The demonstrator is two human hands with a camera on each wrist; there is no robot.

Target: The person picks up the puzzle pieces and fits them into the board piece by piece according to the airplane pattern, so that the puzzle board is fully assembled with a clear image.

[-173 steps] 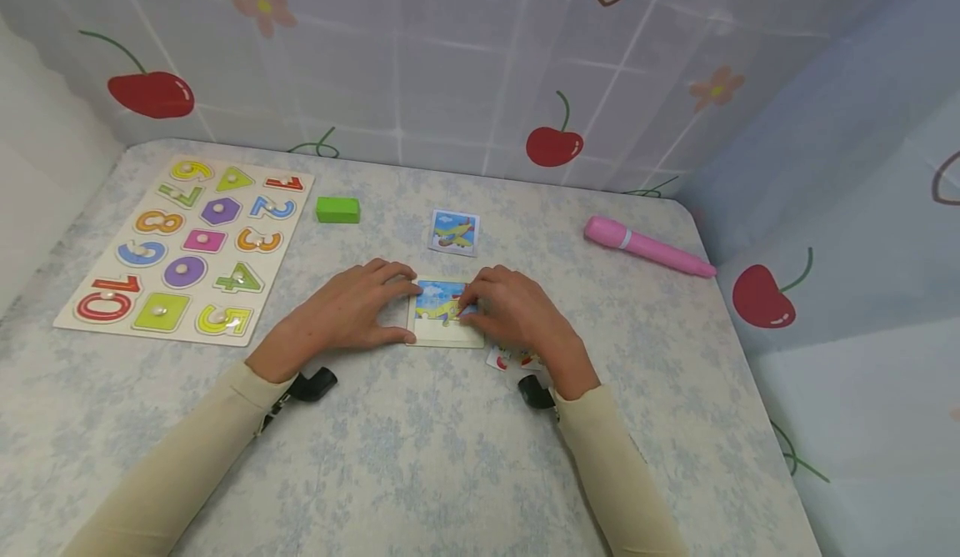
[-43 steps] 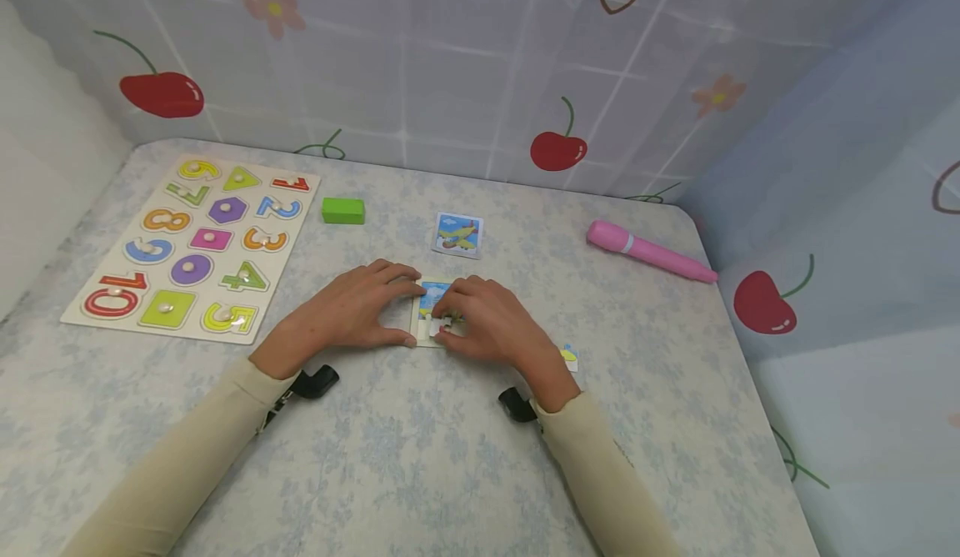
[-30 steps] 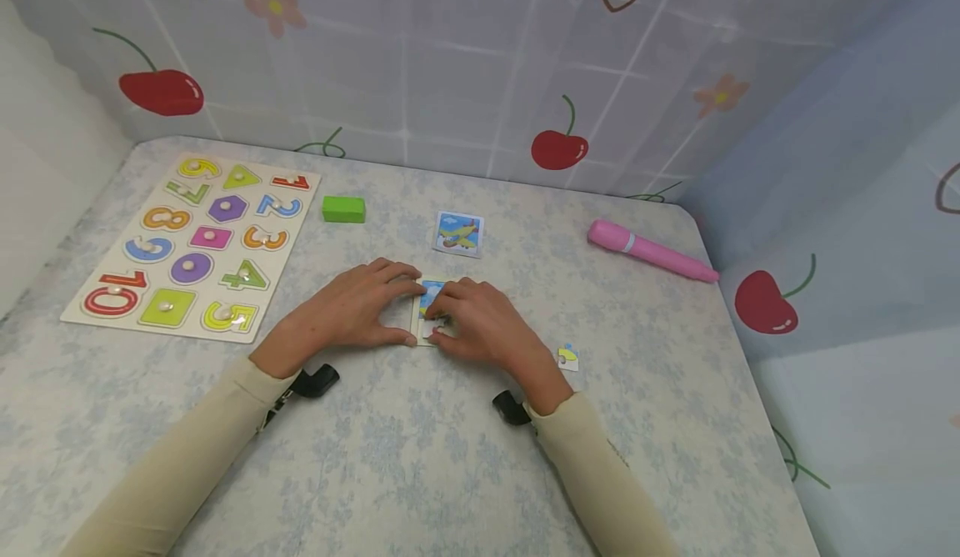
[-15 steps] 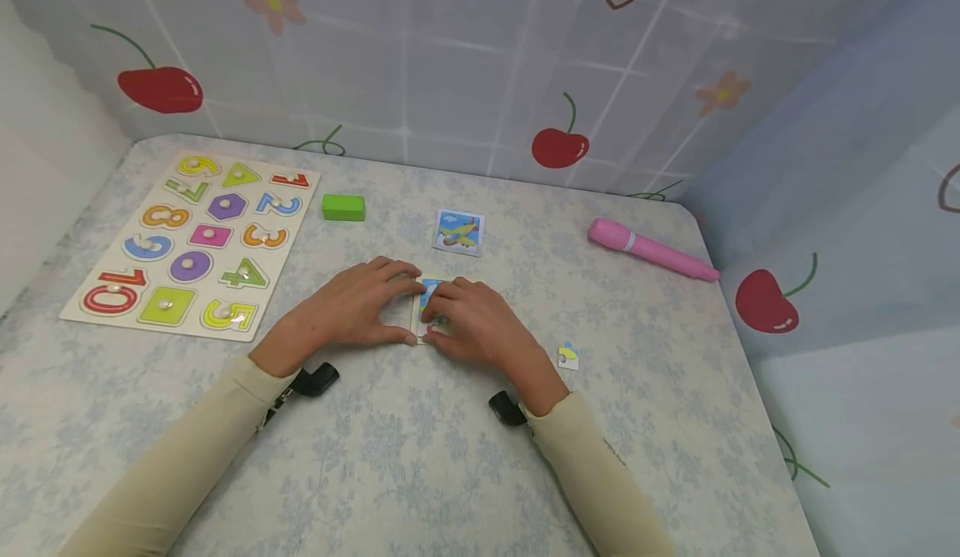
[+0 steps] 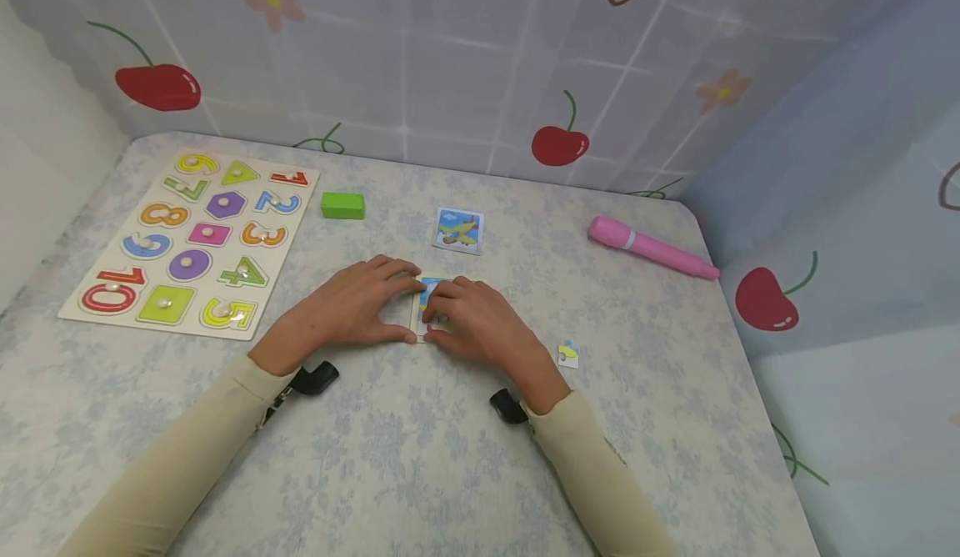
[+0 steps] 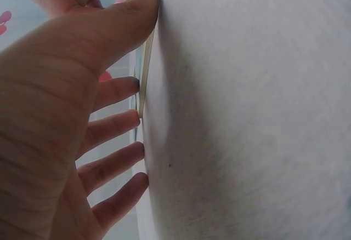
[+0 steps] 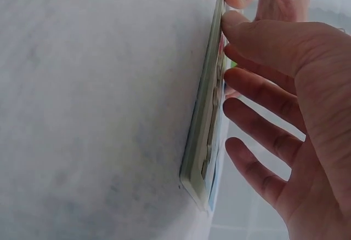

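My left hand (image 5: 348, 303) holds the left edge of a small jigsaw puzzle board (image 5: 414, 320), thumb at the near corner and fingertips toward the far one. Over the board's lower left, my right hand (image 5: 483, 323) has thumb and index finger together on a puzzle piece (image 5: 437, 323), mostly covered by the fingers. In the right wrist view the thumb touches the board's edge (image 7: 200, 136), and the other fingers are spread above it. Blue printed pieces lie in the board; its right part is hidden. One loose puzzle piece (image 5: 568, 355) lies right of the right wrist.
Beyond the board lies an airplane picture card (image 5: 458, 230). A green block (image 5: 343, 205) stands farther left, beside a number-and-shape peg board (image 5: 176, 253). A pink pen-shaped stick (image 5: 652, 248) lies at the back right. Patterned curtains border the table (image 5: 420, 457).
My right hand has shifted left and nearer me over the board, bringing a piece down at its lower left. One loose piece now shows where two lay earlier. The left hand has stayed.
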